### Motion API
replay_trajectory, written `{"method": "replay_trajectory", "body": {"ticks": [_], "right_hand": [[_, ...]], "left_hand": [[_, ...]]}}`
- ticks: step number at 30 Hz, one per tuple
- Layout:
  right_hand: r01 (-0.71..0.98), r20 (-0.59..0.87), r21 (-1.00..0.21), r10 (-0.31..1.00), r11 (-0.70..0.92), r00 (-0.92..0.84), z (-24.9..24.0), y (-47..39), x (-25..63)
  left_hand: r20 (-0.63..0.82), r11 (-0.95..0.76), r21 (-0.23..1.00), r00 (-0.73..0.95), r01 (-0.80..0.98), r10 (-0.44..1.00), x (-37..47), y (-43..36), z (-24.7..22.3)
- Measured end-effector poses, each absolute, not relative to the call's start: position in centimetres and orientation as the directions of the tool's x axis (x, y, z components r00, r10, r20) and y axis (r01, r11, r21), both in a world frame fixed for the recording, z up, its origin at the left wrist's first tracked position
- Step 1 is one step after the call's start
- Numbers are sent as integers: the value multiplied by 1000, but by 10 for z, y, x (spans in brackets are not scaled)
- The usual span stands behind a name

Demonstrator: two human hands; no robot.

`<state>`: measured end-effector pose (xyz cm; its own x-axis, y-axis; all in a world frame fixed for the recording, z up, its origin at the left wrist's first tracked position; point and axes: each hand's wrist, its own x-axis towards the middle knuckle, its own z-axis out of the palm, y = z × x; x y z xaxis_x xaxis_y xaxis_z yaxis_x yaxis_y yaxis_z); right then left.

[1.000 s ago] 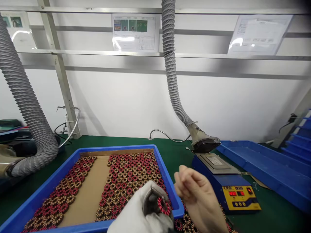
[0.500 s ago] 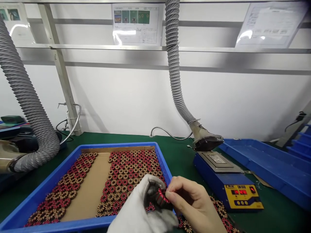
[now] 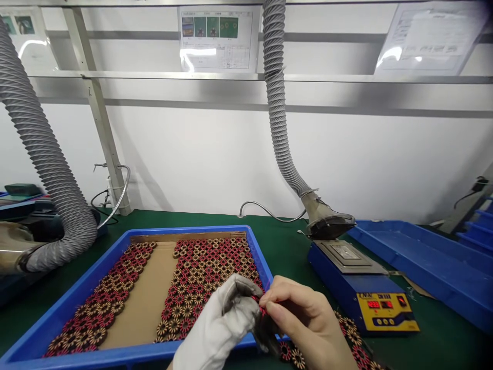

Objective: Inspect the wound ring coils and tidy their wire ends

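Note:
My left hand (image 3: 219, 324), in a white glove with grey-stained fingertips, is closed around a small wound motor stator. Only a bit of the stator's red winding (image 3: 263, 310) shows between the fingers; the rest is hidden. My bare right hand (image 3: 308, 321) meets it from the right, thumb and forefinger pinched together at the stator's edge. A faint reddish line like a thin wire rises by these fingertips. Both hands are over the near right corner of a blue tray (image 3: 265, 262). Rows of similar stators (image 3: 215, 267), with red or tan windings, lie flat in it.
More stators (image 3: 290, 354) lie on the green mat beneath and beside my right hand. A blue heating unit (image 3: 346, 288) with a yellow display panel stands right, under an extraction hose (image 3: 279, 113). Behind it lies another blue tray (image 3: 423, 257). A second hose (image 3: 42, 149) hangs left.
The gloved fingers have closed further over the stator and turned, so less of its red winding shows. My right hand stays pinched at its edge, a little higher.

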<state>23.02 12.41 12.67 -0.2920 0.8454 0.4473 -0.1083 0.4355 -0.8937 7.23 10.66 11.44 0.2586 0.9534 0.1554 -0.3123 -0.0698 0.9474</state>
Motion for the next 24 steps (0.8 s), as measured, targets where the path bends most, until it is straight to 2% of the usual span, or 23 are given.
{"method": "replay_trajectory", "body": {"ticks": [7,12,17,24], "right_hand": [[-177,331,-941,891,288,-311,123,123,229],[-161,323,-942,924,293,-205,127,118,224],[-151,330,-940,924,305,-192,129,117,222],[-229,366,-921,902,316,-228,118,128,223]], "left_hand": [[118,-33,946,245,-323,962,72,103,117],[119,-27,939,247,-344,962,74,101,114],[106,-12,933,245,-359,964,78,101,115],[132,-38,929,232,-368,964,73,110,113]]}}
